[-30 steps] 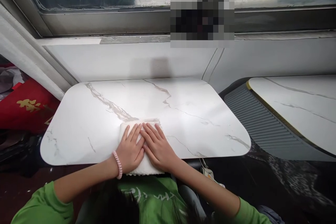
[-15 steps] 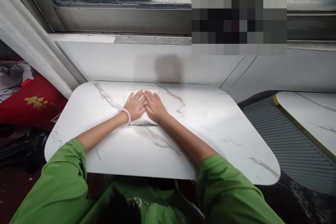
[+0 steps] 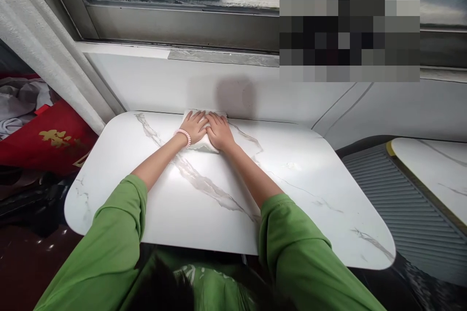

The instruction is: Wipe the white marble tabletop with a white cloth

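A folded white cloth (image 3: 205,146) lies flat at the far edge of the white marbled table (image 3: 175,214), against the wall. My left hand (image 3: 195,126) presses down on its left part, fingers stretched out and slightly apart. On that wrist sits a pink beaded or coiled band (image 3: 187,137). Beside it, my right hand (image 3: 219,131) lies flat on the cloth's right part with its fingers extended. The thumbs nearly meet over the middle. Most of the cloth is covered by both hands; its front and back edges show.
A white wall panel (image 3: 156,82) and a window frame (image 3: 175,26) rise behind the table. At left hang a pale curtain (image 3: 47,39) and a red bag (image 3: 47,136) with gold print. To the right stand a grey ribbed panel (image 3: 397,204) and another marbled tabletop (image 3: 438,165).
Both hands have slid the cloth away from me, from mid-table to the far edge by the wall. My arms reach further forward, and the view has shifted slightly.
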`<state>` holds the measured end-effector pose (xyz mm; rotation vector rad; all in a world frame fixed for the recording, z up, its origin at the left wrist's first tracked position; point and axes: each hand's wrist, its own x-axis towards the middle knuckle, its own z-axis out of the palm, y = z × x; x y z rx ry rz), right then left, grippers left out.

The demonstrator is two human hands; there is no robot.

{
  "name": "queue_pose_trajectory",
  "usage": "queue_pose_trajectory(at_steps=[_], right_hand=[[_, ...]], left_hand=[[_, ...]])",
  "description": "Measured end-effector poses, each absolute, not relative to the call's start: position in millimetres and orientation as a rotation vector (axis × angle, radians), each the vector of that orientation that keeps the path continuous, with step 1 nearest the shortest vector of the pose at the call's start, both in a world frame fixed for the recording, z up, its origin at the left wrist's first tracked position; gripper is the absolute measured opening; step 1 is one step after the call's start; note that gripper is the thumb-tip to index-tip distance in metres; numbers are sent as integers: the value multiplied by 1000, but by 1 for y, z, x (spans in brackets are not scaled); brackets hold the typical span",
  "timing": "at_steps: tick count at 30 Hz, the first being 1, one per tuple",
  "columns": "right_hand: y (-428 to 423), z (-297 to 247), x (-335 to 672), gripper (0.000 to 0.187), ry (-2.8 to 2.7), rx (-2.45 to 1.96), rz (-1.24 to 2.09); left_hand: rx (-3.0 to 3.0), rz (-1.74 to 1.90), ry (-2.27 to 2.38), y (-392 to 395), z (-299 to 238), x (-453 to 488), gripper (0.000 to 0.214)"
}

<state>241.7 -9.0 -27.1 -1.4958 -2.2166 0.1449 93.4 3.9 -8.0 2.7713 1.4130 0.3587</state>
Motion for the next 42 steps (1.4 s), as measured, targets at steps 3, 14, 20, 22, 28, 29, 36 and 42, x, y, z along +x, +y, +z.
queue_pose_trajectory(at_steps=[3, 14, 20, 22, 28, 29, 36, 42], right_hand=[[-26, -24, 240, 51, -2218, -1484, 167], [-206, -15, 213, 54, -2355, -1439, 125], [-253, -4, 198, 53, -2493, -1209, 177], [-250, -4, 192, 54, -2509, -1176, 198], [-202, -8, 164, 53, -2473, -1209, 230], [-189, -9, 158, 53, -2448, -1234, 236], [-72, -13, 128, 54, -2345, -1355, 204], [-13, -13, 121, 54, -2340, -1377, 165]], left_hand=[[2788, 316, 1430, -13, -8, 91, 45], [2834, 343, 1227, -185, 6, 49, 47], [2727, 362, 1401, -259, 13, 31, 48], [2713, 349, 1444, -261, 12, 25, 49], [2744, 327, 1494, -212, 6, 2, 47], [2753, 318, 1492, -197, 6, -2, 48], [2771, 203, 1495, -65, 0, -26, 49], [2784, 209, 1531, -5, -4, -31, 47]])
